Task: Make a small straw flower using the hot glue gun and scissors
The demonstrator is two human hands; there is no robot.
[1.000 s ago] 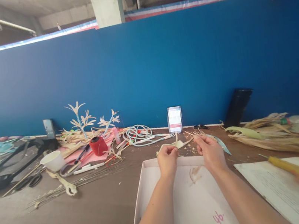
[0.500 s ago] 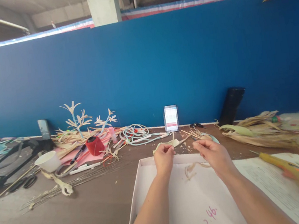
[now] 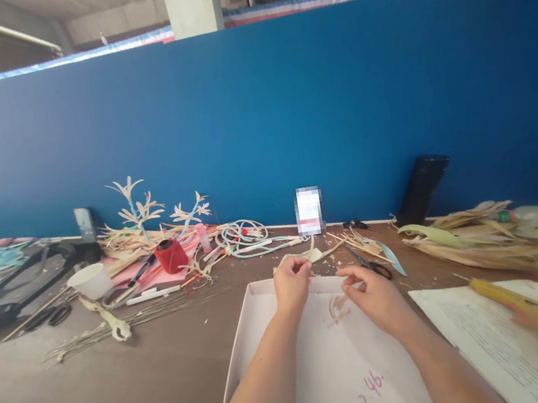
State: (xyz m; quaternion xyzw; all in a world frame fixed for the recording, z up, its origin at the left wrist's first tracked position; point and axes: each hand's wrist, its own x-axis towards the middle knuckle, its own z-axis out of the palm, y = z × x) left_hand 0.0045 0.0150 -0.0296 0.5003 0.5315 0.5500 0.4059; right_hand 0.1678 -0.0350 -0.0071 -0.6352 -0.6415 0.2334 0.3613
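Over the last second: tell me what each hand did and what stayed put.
The right hand dropped and slid left toward the left hand, carrying the pale husk strip down into the white box; its fingers still pinch it. The left hand stayed pinched shut at the box's far rim. The red spool, cup and glue gun did not move.

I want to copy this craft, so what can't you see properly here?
Head view only.
Card by the blue wall: blurred out, unreadable.
Left hand: curled fingers hide what, if anything, it pinches.
Printed sheet: text too small.
Yellow glue gun: blurred; its end runs off the bottom edge.
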